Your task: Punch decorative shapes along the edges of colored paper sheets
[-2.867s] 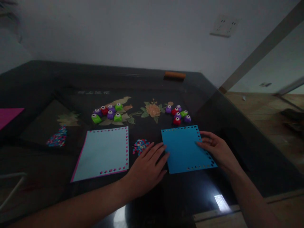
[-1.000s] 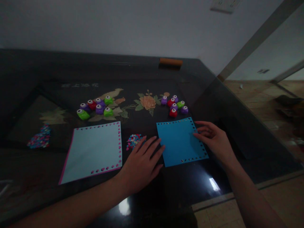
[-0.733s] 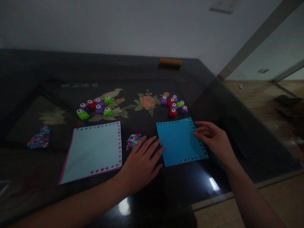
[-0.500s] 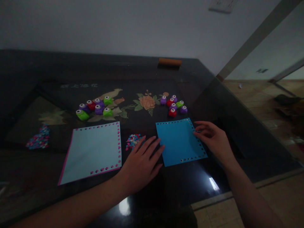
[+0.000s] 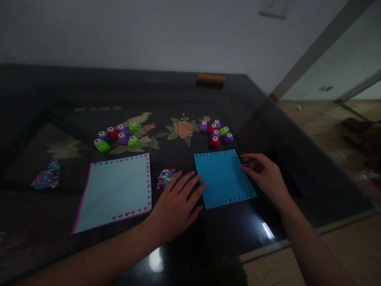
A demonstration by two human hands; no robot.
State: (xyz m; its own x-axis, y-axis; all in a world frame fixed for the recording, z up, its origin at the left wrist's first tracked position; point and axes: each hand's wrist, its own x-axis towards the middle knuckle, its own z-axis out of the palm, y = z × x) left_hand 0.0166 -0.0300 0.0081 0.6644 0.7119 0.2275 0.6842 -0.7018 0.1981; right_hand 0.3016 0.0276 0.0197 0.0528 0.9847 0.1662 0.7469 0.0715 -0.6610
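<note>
A blue square sheet of paper (image 5: 222,178) lies on the dark tabletop, with small punched shapes along its top, right and part of its bottom edge. My left hand (image 5: 177,210) rests flat, fingers spread, the fingertips at the sheet's left edge. Just beyond those fingers is a small heap of colourful paper confetti (image 5: 165,178), partly covered by them. At the sheet's upper right edge my right hand (image 5: 264,172) has its thumb and fingers curled together around a thin pale sliver, too small to name.
Left lies a pale sheet (image 5: 119,190) over a pink one, its border punched. Several small craft punches stand in a left group (image 5: 122,138) and a right group (image 5: 214,141). More confetti (image 5: 47,177) is far left. A brown roll (image 5: 211,78) lies near the wall.
My right hand has shifted very slightly, and the pale sliver at its fingertips shows more clearly. My left hand stays in place. The whole view has moved a little.
</note>
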